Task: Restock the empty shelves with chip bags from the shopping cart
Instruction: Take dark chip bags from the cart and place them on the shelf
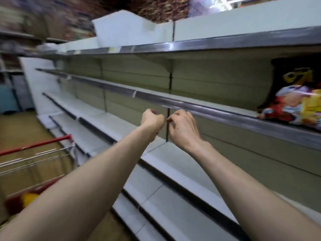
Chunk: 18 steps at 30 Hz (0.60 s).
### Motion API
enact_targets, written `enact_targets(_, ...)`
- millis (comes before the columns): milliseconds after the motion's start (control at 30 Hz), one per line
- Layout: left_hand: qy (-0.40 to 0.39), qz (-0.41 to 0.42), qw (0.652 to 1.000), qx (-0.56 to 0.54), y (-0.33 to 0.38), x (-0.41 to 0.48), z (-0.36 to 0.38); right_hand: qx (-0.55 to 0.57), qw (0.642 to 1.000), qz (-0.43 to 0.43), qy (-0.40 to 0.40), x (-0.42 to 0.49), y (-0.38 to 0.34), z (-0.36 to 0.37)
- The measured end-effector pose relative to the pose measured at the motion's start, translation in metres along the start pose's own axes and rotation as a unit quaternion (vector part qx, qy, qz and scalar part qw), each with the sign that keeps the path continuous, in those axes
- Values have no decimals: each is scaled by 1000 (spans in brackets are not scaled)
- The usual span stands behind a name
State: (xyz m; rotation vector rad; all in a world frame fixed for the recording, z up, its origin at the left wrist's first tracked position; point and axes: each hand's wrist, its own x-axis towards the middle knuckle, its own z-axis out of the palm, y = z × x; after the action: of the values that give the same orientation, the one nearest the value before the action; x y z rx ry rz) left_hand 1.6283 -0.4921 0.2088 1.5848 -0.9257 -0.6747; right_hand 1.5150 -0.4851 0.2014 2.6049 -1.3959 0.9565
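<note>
Chip bags (293, 105) lie on metal-edged shelf (217, 110)

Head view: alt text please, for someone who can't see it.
Left hand and right hand, both curled and empty, reach toward shelves. Chip bags sit at right on the middle shelf; the red-handled shopping cart is lower left.

Below the metal front edge of the middle shelf (173, 100), the left hand (152, 119) and right hand (184, 126) hover side by side, fingers curled round nothing, with chip bags (295, 105) on that shelf at the right and the shopping cart (34, 148) at lower left.
</note>
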Motion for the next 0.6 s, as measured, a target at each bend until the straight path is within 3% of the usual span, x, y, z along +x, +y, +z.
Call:
enact_targets(333, 65, -169, 977, 111, -132, -8, -206, 93, 968, -116, -204, -7, -175, 147)
enact_targets(600, 117, -299, 939, 123, -253, -5, -332, 113, 922, -127, -349, -32, -272, 269)
